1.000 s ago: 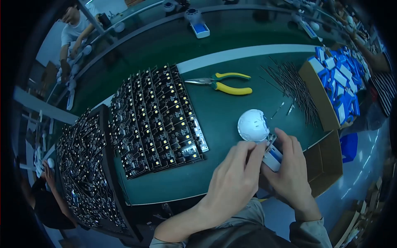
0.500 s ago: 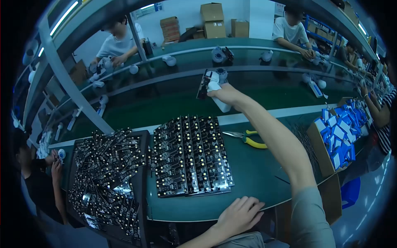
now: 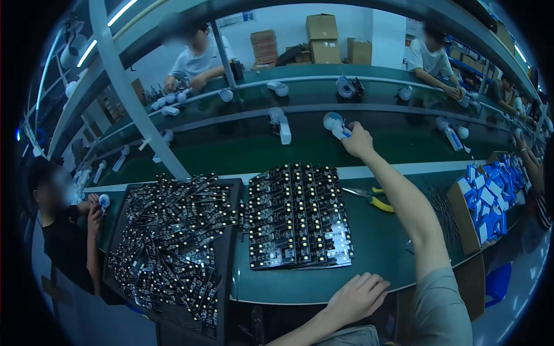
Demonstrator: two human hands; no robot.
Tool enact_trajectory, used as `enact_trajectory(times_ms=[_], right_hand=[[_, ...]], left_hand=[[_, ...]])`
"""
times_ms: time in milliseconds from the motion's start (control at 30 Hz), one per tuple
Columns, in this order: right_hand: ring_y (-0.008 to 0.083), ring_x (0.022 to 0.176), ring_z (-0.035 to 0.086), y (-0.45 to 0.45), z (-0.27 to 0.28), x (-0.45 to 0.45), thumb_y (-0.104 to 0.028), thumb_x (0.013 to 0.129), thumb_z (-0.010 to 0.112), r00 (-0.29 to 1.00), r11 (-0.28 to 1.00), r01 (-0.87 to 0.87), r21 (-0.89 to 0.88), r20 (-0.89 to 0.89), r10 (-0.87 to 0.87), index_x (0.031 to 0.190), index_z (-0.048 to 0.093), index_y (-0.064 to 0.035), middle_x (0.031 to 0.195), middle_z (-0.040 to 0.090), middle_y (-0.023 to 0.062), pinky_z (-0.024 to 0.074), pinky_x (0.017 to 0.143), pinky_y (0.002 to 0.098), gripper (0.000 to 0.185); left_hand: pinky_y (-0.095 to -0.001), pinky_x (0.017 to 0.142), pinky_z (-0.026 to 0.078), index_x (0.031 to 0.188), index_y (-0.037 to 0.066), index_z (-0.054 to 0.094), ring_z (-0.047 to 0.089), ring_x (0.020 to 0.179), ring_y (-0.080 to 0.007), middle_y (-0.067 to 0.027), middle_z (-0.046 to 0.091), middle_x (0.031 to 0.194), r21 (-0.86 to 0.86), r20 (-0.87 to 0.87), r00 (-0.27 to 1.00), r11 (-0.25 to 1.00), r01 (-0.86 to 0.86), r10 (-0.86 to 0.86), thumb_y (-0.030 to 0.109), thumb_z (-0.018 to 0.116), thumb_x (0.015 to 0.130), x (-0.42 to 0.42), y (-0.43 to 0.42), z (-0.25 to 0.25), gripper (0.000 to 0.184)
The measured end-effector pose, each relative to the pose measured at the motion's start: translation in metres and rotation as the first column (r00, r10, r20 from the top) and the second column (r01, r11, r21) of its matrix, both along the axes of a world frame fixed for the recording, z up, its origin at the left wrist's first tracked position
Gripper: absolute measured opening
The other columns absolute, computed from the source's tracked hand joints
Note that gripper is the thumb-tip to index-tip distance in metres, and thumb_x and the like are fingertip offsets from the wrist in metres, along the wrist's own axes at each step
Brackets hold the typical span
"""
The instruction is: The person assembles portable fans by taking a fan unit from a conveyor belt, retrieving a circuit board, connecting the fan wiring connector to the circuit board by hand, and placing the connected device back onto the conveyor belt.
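My right hand reaches out over the green conveyor and grips a white device with a round head and a blue strip on its handle. My left hand rests at the table's front edge, its fingers loosely spread with nothing in them. Another white device lies on the conveyor to the left. Stacked rows of black circuit boards stand on the table, left of pliers with yellow handles.
A dark tray holds loose circuit boards. Thin rods lie beside a cardboard box of blue and white parts. A person in black works at the left. Further people sit across the conveyor. A metal post rises at the left.
My hands have parted since the first frame; the right one has moved out over the conveyor, the left one back to the table edge. The view has tilted up and shifted left.
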State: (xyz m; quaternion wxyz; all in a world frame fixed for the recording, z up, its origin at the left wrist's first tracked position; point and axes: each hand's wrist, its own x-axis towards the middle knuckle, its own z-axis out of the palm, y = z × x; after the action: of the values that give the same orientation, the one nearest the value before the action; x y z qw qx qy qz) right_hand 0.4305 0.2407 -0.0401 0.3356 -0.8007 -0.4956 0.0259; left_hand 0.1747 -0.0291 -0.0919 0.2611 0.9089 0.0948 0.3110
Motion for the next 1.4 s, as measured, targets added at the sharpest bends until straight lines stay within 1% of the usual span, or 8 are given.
enact_trajectory(times_ms=[133, 233, 400, 833, 933, 1067, 1233, 1400], right_hand=[[0.0416, 0.101, 0.066, -0.160, 0.025, -0.029, -0.019, 0.082, 0.069, 0.998, 0.997, -0.060, 0.040, -0.012, 0.061, 0.126, 0.056, -0.0004, 0.108, 0.068, 0.0240, 0.0511, 0.090, 0.0469, 0.049], [0.0390, 0.099, 0.065, -0.276, 0.009, -0.059, -0.015, 0.080, 0.074, 0.995, 0.991, -0.075, 0.114, 0.079, 0.066, 0.121, 0.059, -0.0025, 0.109, 0.067, 0.0208, 0.0515, 0.087, 0.0449, 0.046], [0.0367, 0.096, 0.063, -0.378, -0.018, -0.110, -0.004, 0.072, 0.081, 0.996, 0.990, -0.014, 0.139, 0.088, 0.002, 0.118, 0.060, -0.0043, 0.114, 0.065, 0.0181, 0.0514, 0.082, 0.0420, 0.051], [0.0343, 0.100, 0.061, -0.377, 0.002, -0.112, 0.003, 0.075, 0.076, 0.989, 0.976, -0.134, 0.173, 0.078, 0.122, 0.119, 0.061, -0.0030, 0.122, 0.061, 0.0177, 0.0513, 0.079, 0.0396, 0.047], [0.0295, 0.082, 0.065, -0.356, 0.001, -0.107, 0.008, 0.079, 0.069, 0.958, 0.951, -0.283, 0.126, -0.002, 0.286, 0.111, 0.065, -0.0010, 0.103, 0.068, 0.0151, 0.0512, 0.068, 0.0351, 0.033], [0.0248, 0.074, 0.064, -0.353, -0.003, -0.107, 0.011, 0.077, 0.069, 0.922, 0.987, -0.148, 0.057, -0.354, 0.159, 0.097, 0.068, 0.0012, 0.086, 0.067, 0.0147, 0.0502, 0.065, 0.0318, 0.022], [0.0231, 0.077, 0.063, -0.343, -0.019, -0.096, 0.012, 0.078, 0.067, 0.917, 0.901, -0.394, 0.182, 0.003, 0.400, 0.092, 0.065, 0.0039, 0.085, 0.064, 0.0142, 0.0478, 0.066, 0.0274, 0.016], [0.0206, 0.071, 0.057, -0.345, -0.010, -0.104, 0.010, 0.082, 0.064, 0.939, 0.941, -0.324, 0.095, -0.093, 0.332, 0.090, 0.062, 0.0041, 0.085, 0.060, 0.0126, 0.0415, 0.060, 0.0280, 0.010]], left_hand=[[-0.0334, 0.074, 0.052, 0.111, 0.003, 0.065, 0.064, 0.083, -0.0245, -0.0085, 0.064, 0.099, -0.103, 0.058, 0.996, 0.993, -0.061, 0.067, 0.012, 0.071, 0.085, 0.001, 0.000, 0.001, 0.028], [-0.0361, 0.073, 0.055, 0.117, 0.002, 0.062, 0.065, 0.085, -0.0271, -0.0129, 0.061, 0.106, -0.437, 0.070, 0.985, 0.893, -0.112, 0.158, 0.002, 0.069, 0.084, 0.005, -0.001, 0.014, 0.034], [-0.0359, 0.069, 0.055, 0.127, 0.003, 0.061, 0.064, 0.089, -0.0269, -0.0176, 0.053, 0.121, -0.147, 0.053, 0.971, 0.964, -0.222, 0.232, -0.011, 0.067, 0.077, 0.018, 0.014, 0.020, 0.052], [-0.0338, 0.060, 0.054, 0.095, 0.000, 0.066, 0.066, 0.073, -0.0262, -0.0109, 0.062, 0.092, -0.089, 0.003, 0.979, 0.975, -0.203, 0.204, -0.010, 0.072, 0.077, 0.022, 0.011, 0.036, 0.022], [-0.0346, 0.061, 0.054, 0.095, 0.000, 0.066, 0.066, 0.073, -0.0278, -0.0110, 0.063, 0.092, -0.172, 0.125, 0.973, 0.970, -0.173, 0.195, -0.009, 0.071, 0.077, 0.020, 0.010, 0.032, 0.021], [-0.0359, 0.066, 0.055, 0.097, 0.000, 0.064, 0.066, 0.078, -0.0285, -0.0108, 0.063, 0.093, -0.346, 0.201, 0.940, 0.918, -0.195, 0.276, -0.002, 0.071, 0.082, 0.013, 0.009, 0.022, 0.017], [-0.0366, 0.070, 0.054, 0.111, -0.001, 0.059, 0.064, 0.080, -0.0292, -0.0104, 0.058, 0.090, -0.411, 0.119, 0.922, 0.864, -0.291, 0.367, 0.006, 0.067, 0.087, 0.004, 0.003, 0.015, 0.026], [-0.0341, 0.069, 0.055, 0.108, 0.001, 0.063, 0.065, 0.078, -0.0234, -0.0077, 0.060, 0.095, -0.208, 0.055, 0.936, 0.921, -0.330, 0.348, 0.014, 0.072, 0.086, -0.051, -0.015, 0.057, 0.027]])
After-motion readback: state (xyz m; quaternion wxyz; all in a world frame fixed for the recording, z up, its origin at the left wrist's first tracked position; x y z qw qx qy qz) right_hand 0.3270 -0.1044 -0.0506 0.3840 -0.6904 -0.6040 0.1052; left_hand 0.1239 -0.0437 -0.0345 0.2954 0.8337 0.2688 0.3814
